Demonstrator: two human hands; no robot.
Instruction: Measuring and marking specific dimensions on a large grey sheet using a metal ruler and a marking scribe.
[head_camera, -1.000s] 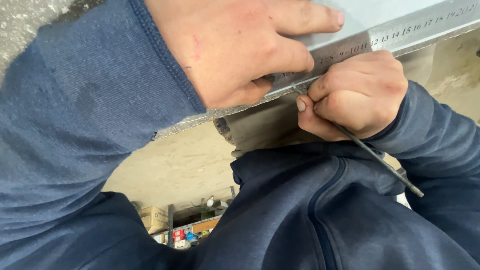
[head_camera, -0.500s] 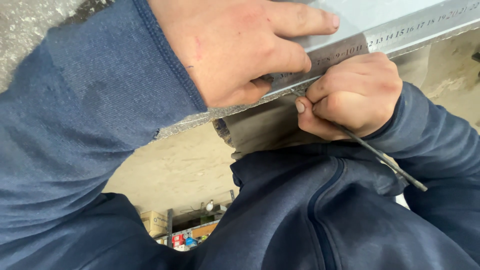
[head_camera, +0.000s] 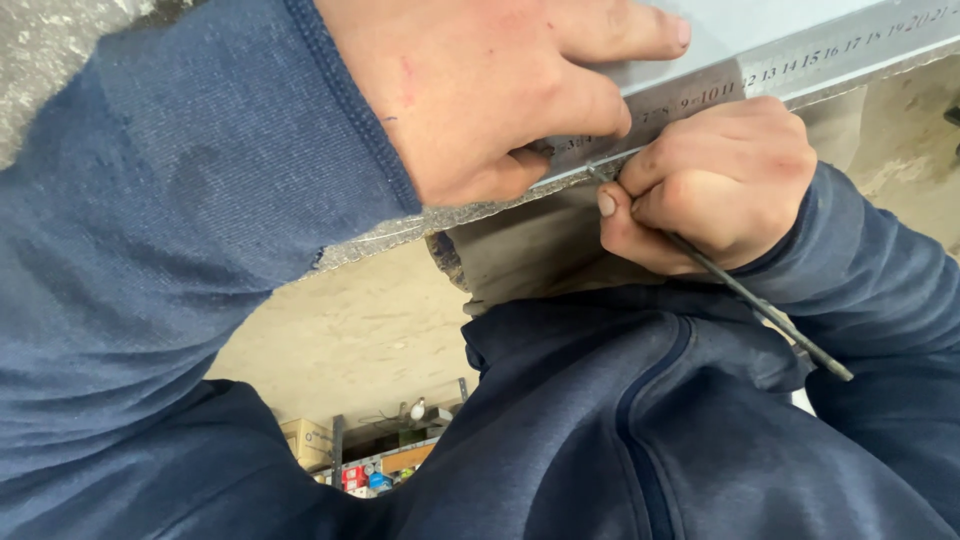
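Right hand (head_camera: 715, 185) pinched a thin metal scriber (head_camera: 750, 300) pencil-fashion, tip set against the edge of the steel rule (head_camera: 800, 60) so the edge guided it. Left hand (head_camera: 480, 90) lay spread flat, pressing the rule onto the grey sheet (head_camera: 380, 240) (presumably against slipping). Beyond, a concrete floor (head_camera: 340, 340).

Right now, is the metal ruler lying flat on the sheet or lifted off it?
Flat. The left hand presses the metal ruler down onto the grey sheet, while the right hand holds a thin scriber at its edge.
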